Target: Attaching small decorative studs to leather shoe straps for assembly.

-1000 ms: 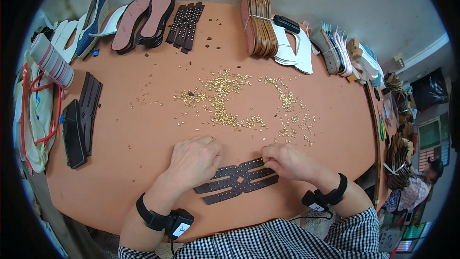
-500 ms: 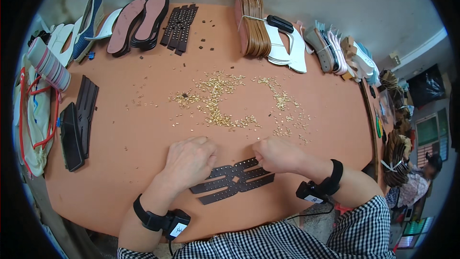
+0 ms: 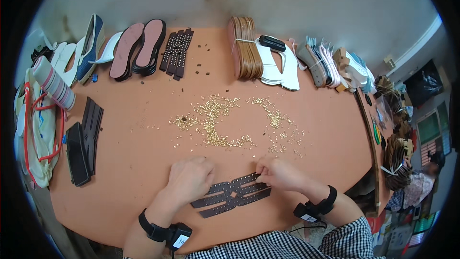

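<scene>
A dark brown cut-out strap piece (image 3: 233, 195) with crossed bands and punched holes lies flat on the orange table (image 3: 143, 163) near its front edge. My left hand (image 3: 190, 179) rests on the strap's left part, fingers curled over it. My right hand (image 3: 279, 174) pinches at the strap's upper right end; whether a stud sits between its fingertips cannot be made out. Just beyond both hands spreads a loose scatter of small gold studs (image 3: 215, 120). Both wrists wear black bands.
Shoe soles (image 3: 139, 48), a stack of studded dark straps (image 3: 176, 50), a bundle of tan soles (image 3: 244, 47) and white uppers (image 3: 280, 64) line the far edge. Black strap pieces (image 3: 84, 139) and a white bag with red handles (image 3: 36, 129) lie at left. Another person (image 3: 421, 182) sits at far right.
My right hand has slid left along the strap toward its upper right end. The left hand stays on the strap. The view has shifted slightly.
</scene>
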`<state>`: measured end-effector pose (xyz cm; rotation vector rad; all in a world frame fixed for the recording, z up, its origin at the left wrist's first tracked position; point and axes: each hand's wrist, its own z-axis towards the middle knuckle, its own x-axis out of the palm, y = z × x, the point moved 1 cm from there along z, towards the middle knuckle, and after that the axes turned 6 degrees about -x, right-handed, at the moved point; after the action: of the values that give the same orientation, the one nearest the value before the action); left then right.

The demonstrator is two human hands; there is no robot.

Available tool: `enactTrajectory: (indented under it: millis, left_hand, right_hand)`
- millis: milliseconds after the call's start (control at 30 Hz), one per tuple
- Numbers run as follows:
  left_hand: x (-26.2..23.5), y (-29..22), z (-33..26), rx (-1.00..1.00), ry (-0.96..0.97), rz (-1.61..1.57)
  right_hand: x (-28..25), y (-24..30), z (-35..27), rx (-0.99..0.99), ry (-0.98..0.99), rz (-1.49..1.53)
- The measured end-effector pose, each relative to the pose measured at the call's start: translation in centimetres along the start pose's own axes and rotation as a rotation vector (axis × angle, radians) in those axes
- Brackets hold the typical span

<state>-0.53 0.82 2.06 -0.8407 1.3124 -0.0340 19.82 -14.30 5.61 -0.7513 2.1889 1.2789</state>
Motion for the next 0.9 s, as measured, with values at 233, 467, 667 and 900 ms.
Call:
enactTrajectory:
  millis: [233, 467, 667, 900]
  left_hand:
    - [-0.5, -0.5, 0.0, -0.041, 0.062, -0.043]
    - [-0.1, -0.2, 0.1, 0.009, -0.026, -0.05]
    - [-0.2, -0.2, 0.0, 0.017, -0.046, -0.065]
    - [-0.1, -0.2, 0.0, 0.027, -0.05, -0.056]
  right_hand:
    - [-1.9, -2.8, 0.8, 0.147, -0.462, 0.006]
    - [-2.2, -4.8, 1.9, 0.003, -0.636, -0.224]
    - [-3.2, -7.6, 2.9, 0.014, -0.737, -0.354]
    - [-1.6, -3.0, 2.2, -0.271, -0.568, -0.154]
